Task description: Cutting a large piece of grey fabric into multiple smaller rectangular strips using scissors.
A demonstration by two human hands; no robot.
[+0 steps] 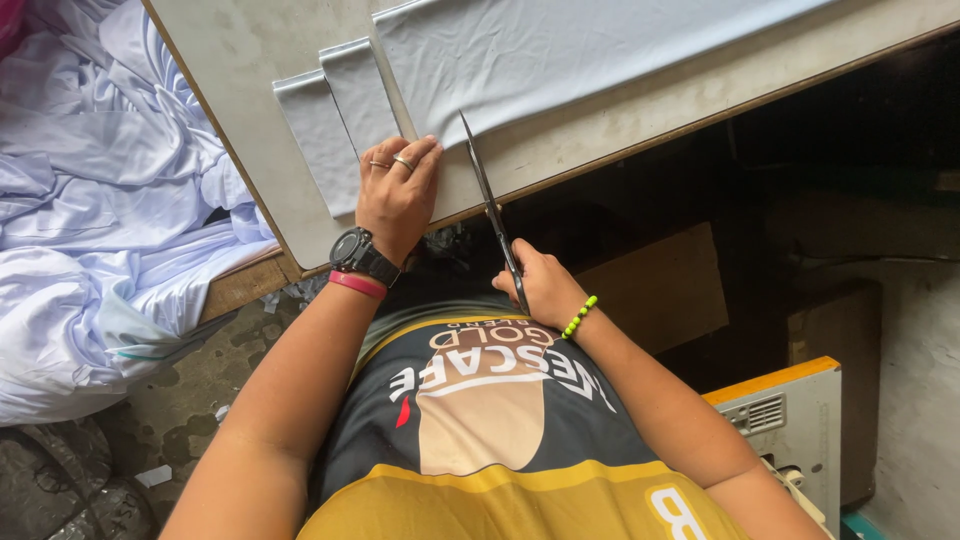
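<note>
left hand (398,190): flat, fingers together, pinning the white fabric strip (420,150) at the table's (240,60) near edge
right hand (540,285): gripping scissors (490,205), blades nearly closed at fabric edge
room: 2 cut strips (335,120) just left

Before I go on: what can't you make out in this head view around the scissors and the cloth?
- Scissors handles: head view, buried in the right hand.
- Blades: seen edge-on, so open or closed is unclear.
- Cloth far end: cut off by the top edge.
- Cloth under the left hand: covered by palm and fingers.
- Table underside: too dark.
</note>
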